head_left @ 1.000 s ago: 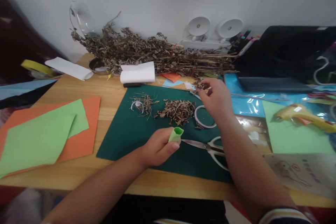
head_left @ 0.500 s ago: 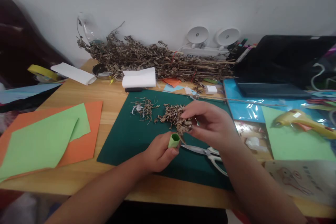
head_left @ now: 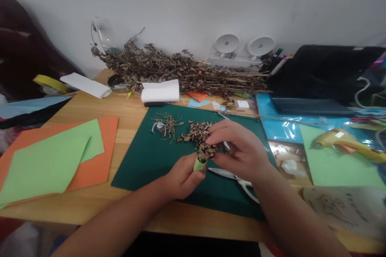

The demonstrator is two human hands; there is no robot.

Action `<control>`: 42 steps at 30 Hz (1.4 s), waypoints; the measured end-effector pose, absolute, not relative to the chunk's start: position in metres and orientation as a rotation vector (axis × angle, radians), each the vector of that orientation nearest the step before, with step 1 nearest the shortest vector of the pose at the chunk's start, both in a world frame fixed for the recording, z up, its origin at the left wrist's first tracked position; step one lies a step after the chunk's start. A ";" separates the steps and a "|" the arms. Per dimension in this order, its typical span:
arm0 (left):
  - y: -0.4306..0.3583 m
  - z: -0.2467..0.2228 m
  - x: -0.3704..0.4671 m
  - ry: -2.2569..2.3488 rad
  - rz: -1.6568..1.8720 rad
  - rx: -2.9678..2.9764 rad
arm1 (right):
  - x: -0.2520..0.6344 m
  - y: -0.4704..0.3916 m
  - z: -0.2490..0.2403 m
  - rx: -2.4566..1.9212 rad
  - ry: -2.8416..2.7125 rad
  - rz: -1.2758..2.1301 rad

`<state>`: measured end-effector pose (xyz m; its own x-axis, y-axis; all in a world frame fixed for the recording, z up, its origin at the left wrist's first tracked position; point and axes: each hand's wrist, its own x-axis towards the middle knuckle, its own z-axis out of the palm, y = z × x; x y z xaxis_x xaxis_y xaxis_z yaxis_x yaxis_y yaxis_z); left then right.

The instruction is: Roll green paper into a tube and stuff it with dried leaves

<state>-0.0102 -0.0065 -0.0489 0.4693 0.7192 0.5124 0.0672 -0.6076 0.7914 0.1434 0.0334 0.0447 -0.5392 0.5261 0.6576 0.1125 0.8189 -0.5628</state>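
Note:
My left hand [head_left: 185, 176] is wrapped round a small green paper tube [head_left: 200, 164], its open end facing up. Dried leaves [head_left: 206, 150] sit at the tube's mouth, pinched between the fingers of my right hand [head_left: 238, 146]. Behind them a pile of dry leaves [head_left: 196, 131] lies on the dark green mat [head_left: 135, 160]. A small heap of thin stems [head_left: 169, 126] is left of that pile. White-handled scissors [head_left: 235, 176] lie partly open beside my left hand, their handles partly hidden by my right arm.
Bundled dried plants [head_left: 157, 64] lie along the wall. Folded orange and green paper [head_left: 54, 160] is at left. At right are a yellow glue gun [head_left: 346, 142], green paper and a pouch [head_left: 343, 209]. A white paper roll [head_left: 160, 91] lies behind the mat.
My right hand has moved slightly down and left, bringing the dried leaves from above the tube onto its mouth. My left hand still grips the tube.

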 end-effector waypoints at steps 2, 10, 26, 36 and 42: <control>-0.006 -0.048 -0.010 0.655 1.154 2.001 | 0.144 0.033 0.047 -0.469 -2.127 0.576; -0.006 -0.044 -0.009 0.676 1.168 2.011 | 0.148 0.035 0.052 -0.411 -2.196 0.743; -0.007 -0.048 -0.009 0.624 1.158 1.892 | 0.162 0.090 -0.003 -1.328 -2.167 0.783; -0.003 -0.050 -0.010 0.609 1.289 1.777 | 0.172 0.076 0.015 -1.593 -2.318 0.429; 0.004 -0.056 -0.010 0.593 1.344 1.683 | 0.194 -0.002 0.032 -1.254 -2.695 0.254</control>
<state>-0.0104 0.0043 -0.0559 0.3014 0.7972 0.5231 -0.1515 -0.5016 0.8517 0.1935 -0.0016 0.0316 -0.6365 0.7680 0.0714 0.7411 0.6346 -0.2190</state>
